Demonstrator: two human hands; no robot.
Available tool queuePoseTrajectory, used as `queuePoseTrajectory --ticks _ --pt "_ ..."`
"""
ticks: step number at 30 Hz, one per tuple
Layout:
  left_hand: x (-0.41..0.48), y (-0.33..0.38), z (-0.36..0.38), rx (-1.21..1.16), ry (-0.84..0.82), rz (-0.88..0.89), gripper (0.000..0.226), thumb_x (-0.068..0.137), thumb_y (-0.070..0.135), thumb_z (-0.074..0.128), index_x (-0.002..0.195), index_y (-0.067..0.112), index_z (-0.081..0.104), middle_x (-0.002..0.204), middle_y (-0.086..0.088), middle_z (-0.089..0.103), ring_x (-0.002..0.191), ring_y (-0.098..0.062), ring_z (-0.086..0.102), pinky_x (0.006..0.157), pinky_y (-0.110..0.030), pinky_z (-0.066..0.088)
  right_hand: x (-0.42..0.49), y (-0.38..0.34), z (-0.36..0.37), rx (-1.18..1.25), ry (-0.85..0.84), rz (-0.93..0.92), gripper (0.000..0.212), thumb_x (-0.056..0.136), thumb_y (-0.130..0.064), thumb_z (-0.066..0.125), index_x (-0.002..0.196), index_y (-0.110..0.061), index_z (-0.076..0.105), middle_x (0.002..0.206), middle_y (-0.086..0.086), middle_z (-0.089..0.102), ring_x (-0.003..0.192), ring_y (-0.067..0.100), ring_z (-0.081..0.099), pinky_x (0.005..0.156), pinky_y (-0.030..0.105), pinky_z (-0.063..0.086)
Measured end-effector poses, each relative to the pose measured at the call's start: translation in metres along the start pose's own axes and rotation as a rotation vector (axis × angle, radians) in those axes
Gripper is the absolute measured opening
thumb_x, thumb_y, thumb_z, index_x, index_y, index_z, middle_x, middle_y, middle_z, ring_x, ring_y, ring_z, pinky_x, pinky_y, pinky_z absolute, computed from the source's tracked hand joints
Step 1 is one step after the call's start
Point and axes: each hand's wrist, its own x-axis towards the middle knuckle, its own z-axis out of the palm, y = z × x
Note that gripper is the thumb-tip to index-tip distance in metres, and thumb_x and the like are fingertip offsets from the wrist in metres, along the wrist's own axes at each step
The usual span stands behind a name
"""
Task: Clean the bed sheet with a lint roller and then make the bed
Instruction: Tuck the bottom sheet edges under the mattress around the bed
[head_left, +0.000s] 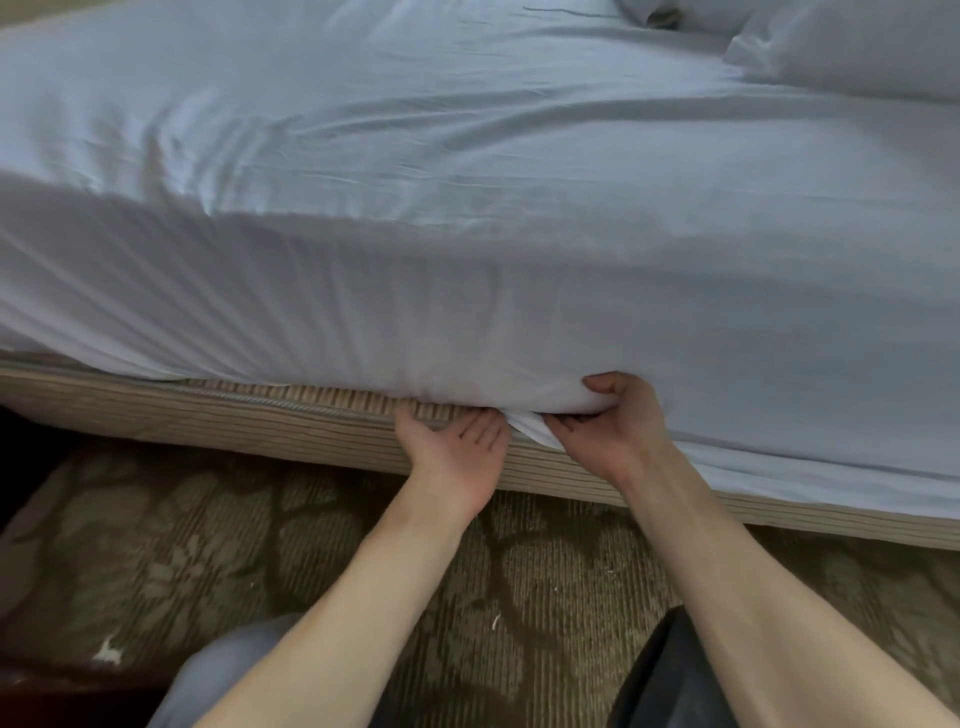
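The white bed sheet (467, 234) is lying stretched flat, its lower hem running left to right along the gap above the striped bed base (260, 431) and hanging untucked to the right. The right hand (618, 421) is gripping a bunched fold of that hem, thumb on top. The left hand (457, 452), just beside it, is lying palm up, fingers straight, tips entering the gap.

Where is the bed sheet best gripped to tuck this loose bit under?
Grip the bunched fold of the bed sheet hanging over the striped bed base, where the slack gathers. Come from the front and below, thumb on top: the right hand pinches it there, beside the open left hand.
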Motion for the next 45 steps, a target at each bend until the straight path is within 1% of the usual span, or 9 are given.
queuePoseTrajectory --ticks 10,13,16,21,24,28,33,38,45 --pt "0.014 -0.025 0.009 -0.151 -0.2 -0.039 0.094 0.082 0.075 0.06 0.139 0.001 0.05 0.135 -0.028 0.059 0.127 -0.043 0.056 0.118 -0.054 0.035 -0.018 0.001 -0.005 -0.085 -0.001 -0.036 0.041 0.088 0.0 0.049 0.128 -0.001 0.054 0.128 0.02 0.06 0.119 0.035 0.06 0.111 0.044 0.044" --pt "0.016 -0.032 0.014 -0.175 -0.184 -0.004 0.088 0.084 0.076 0.057 0.134 0.004 0.052 0.135 -0.027 0.058 0.126 -0.042 0.055 0.117 -0.056 0.035 -0.027 -0.014 -0.019 -0.198 0.053 -0.013 0.038 0.093 -0.007 0.05 0.129 0.003 0.048 0.128 0.022 0.055 0.123 0.035 0.056 0.111 0.043 0.043" --pt "0.009 -0.034 0.015 -0.16 -0.169 0.002 0.085 0.086 0.073 0.058 0.137 0.004 0.052 0.135 -0.026 0.06 0.125 -0.042 0.057 0.116 -0.055 0.037 -0.03 -0.039 -0.037 -0.092 0.128 0.025 0.049 0.095 -0.012 0.048 0.138 0.009 0.04 0.14 0.027 0.048 0.131 0.038 0.05 0.114 0.044 0.04" --pt "-0.003 -0.047 0.01 0.043 0.017 -0.077 0.1 0.094 0.072 0.044 0.155 -0.005 0.026 0.155 -0.029 0.038 0.145 -0.04 0.038 0.125 -0.05 0.022 -0.04 -0.051 -0.034 -0.047 0.146 0.006 0.048 0.097 -0.012 0.048 0.139 0.007 0.041 0.142 0.028 0.047 0.133 0.039 0.047 0.115 0.045 0.038" --pt "-0.003 -0.058 0.012 0.053 -0.002 -0.12 0.108 0.091 0.076 0.045 0.154 -0.009 0.023 0.155 -0.032 0.034 0.146 -0.042 0.035 0.125 -0.052 0.021 -0.046 -0.052 -0.032 -0.042 0.148 -0.022 0.046 0.097 -0.011 0.052 0.138 0.008 0.043 0.137 0.025 0.05 0.13 0.037 0.05 0.114 0.045 0.04" --pt "0.006 -0.064 0.015 -0.033 -0.103 -0.12 0.11 0.088 0.074 0.053 0.154 -0.008 0.023 0.156 -0.034 0.031 0.146 -0.046 0.031 0.124 -0.057 0.02 -0.046 -0.057 -0.032 0.02 0.127 -0.027 0.048 0.097 -0.011 0.05 0.14 0.01 0.04 0.141 0.026 0.048 0.135 0.036 0.046 0.118 0.043 0.035" --pt "0.022 -0.085 0.023 -0.115 -0.18 -0.061 0.091 0.089 0.071 0.055 0.145 0.001 0.045 0.137 -0.031 0.056 0.129 -0.046 0.053 0.117 -0.059 0.034 -0.044 -0.067 -0.039 0.112 0.062 0.034 0.052 0.095 -0.012 0.048 0.142 0.01 0.039 0.143 0.028 0.048 0.137 0.039 0.045 0.119 0.047 0.032" --pt "0.024 -0.091 0.024 -0.096 -0.179 -0.043 0.079 0.092 0.067 0.056 0.138 0.004 0.052 0.133 -0.027 0.062 0.125 -0.043 0.058 0.115 -0.058 0.037 -0.04 -0.086 -0.057 0.142 -0.038 0.136 0.054 0.088 -0.01 0.047 0.137 0.012 0.043 0.133 0.034 0.055 0.129 0.046 0.051 0.115 0.054 0.036" --pt "-0.002 -0.096 0.014 0.073 -0.045 -0.099 0.098 0.093 0.067 0.051 0.151 -0.01 0.03 0.152 -0.032 0.04 0.144 -0.041 0.038 0.124 -0.051 0.023 -0.042 -0.107 -0.096 0.084 0.139 0.079 0.055 0.095 -0.009 0.045 0.146 0.009 0.036 0.143 0.028 0.049 0.134 0.039 0.049 0.117 0.049 0.036"
